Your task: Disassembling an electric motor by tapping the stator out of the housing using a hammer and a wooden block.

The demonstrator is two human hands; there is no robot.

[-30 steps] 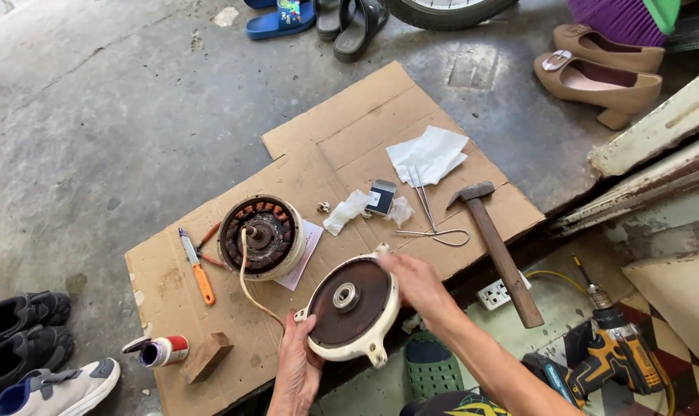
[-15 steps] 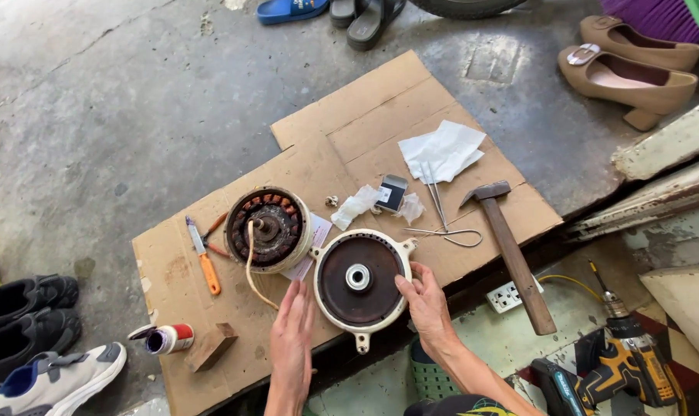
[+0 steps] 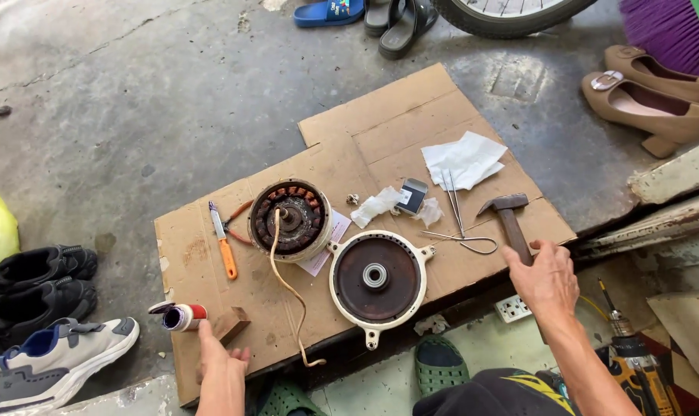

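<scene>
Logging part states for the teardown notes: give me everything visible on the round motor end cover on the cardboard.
The motor end cover is a round, shallow metal dish lying flat, open side up, near the front edge of the cardboard sheet. Its rim is cream-white with three small mounting ears; the inside looks rusty brown. A shiny bearing sits at the centre. It rests just right of the wound stator, one ear close to it. Neither hand touches it: the right hand is on the hammer, the left hand near a wooden block.

A single head-worn camera looks steeply down from above the flat brown cardboard sheet (image 3: 411, 146) on grey concrete floor (image 3: 134, 115), fairly near; shoes lie left and far right.
</scene>
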